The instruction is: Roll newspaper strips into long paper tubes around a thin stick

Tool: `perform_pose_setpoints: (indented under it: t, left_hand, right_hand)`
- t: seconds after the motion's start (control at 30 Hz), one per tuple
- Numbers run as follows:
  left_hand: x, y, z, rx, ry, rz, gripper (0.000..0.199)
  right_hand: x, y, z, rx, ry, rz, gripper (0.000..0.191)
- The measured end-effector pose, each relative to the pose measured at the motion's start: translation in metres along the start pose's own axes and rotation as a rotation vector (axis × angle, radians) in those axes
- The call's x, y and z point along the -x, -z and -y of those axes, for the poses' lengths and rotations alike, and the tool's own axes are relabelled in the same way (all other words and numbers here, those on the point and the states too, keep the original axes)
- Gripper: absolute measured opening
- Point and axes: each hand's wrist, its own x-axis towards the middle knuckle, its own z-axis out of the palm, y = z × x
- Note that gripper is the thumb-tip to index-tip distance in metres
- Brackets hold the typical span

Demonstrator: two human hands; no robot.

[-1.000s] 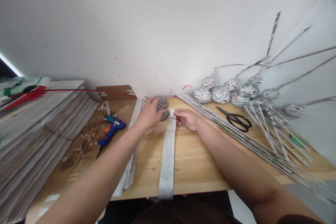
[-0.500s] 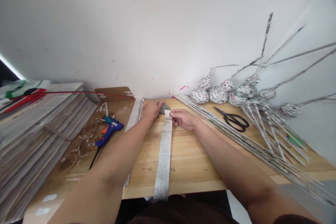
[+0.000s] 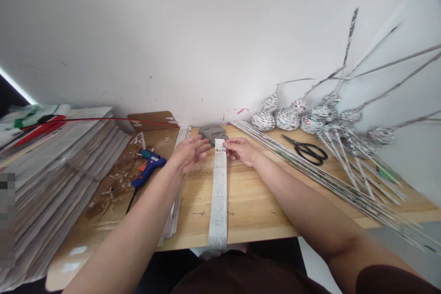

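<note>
A long strip of printed newspaper [image 3: 218,193] runs from the middle of the wooden table [image 3: 255,202] over its front edge. My right hand [image 3: 241,150] pinches the strip's far end at its right corner, between thumb and fingers. To the left of the strip, my left hand [image 3: 193,152] is raised a little with its fingers apart and nothing in them. Behind both hands lies a crumpled grey cloth [image 3: 211,133], close to the wall. A pile of flat newspaper strips [image 3: 175,206] lies under and beside my left forearm.
On the left stand a blue glue gun [image 3: 149,170] on a stained board and a tall newspaper stack [image 3: 65,161]. To the right lie black scissors [image 3: 308,151], rolled paper sticks [image 3: 292,165] and several woven paper gourd shapes [image 3: 263,119] with long stems.
My left hand has let go of the grey cloth and come back toward me, its fingers opening. The right hand still pinches the strip. The view has shifted slightly.
</note>
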Motion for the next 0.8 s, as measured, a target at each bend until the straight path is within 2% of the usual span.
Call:
perform_pose_setpoints:
  t: [0.1, 0.17, 0.23, 0.33, 0.47, 0.57, 0.67, 0.8]
  left_hand:
    - [0.013, -0.005, 0.007, 0.171, 0.167, 0.164, 0.026]
    - [0.017, -0.012, 0.012, 0.19, 0.178, 0.281, 0.026]
    - [0.017, -0.018, 0.02, 0.206, 0.156, 0.328, 0.022]
    - [0.014, -0.024, 0.036, 0.253, 0.149, 0.318, 0.022]
    - [0.011, -0.022, 0.05, 0.162, 0.125, 0.324, 0.023]
    - [0.012, -0.021, 0.05, 0.049, 0.074, 0.265, 0.03]
    - [0.015, -0.022, 0.046, 0.01, 0.066, 0.244, 0.032]
    - [0.015, -0.023, 0.044, 0.013, 0.08, 0.21, 0.033]
  right_hand:
    - [0.002, -0.006, 0.002, 0.112, 0.08, -0.038, 0.026]
    - [0.005, -0.01, 0.004, 0.188, 0.132, -0.061, 0.026]
    - [0.007, -0.013, 0.005, 0.263, 0.192, -0.077, 0.024]
    - [0.008, -0.016, 0.005, 0.32, 0.224, -0.096, 0.021]
    - [0.01, -0.019, 0.005, 0.254, 0.116, -0.092, 0.024]
    - [0.011, -0.022, 0.005, 0.216, 0.092, -0.088, 0.027]
    - [0.011, -0.024, 0.006, 0.214, 0.124, -0.148, 0.033]
    - [0.01, -0.02, 0.01, 0.171, 0.046, -0.173, 0.041]
